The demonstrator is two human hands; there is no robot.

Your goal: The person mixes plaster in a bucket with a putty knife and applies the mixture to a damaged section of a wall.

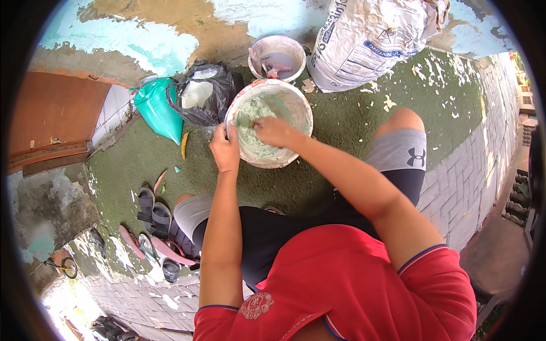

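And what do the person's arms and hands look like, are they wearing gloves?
No gloves: the left hand and right hand are both bare. The left sleeve and right sleeve are red and short, with blue trim at their ends, so the lower arms are uncovered too.

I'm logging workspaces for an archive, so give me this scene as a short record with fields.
Left hand: gripping the left side of the large white bucket
Right hand: inside that bucket, fingers curled; whether it holds something cannot be told
Bucket contents: pale green mixture, also smeared up the walls
Behind bucket: smaller bucket with greyish contents
Right of smaller bucket: large white printed sack
Left of large bucket: black plastic bag, then green bag
Lower left: several sandals
Ground: green surface, pale flakes scattered
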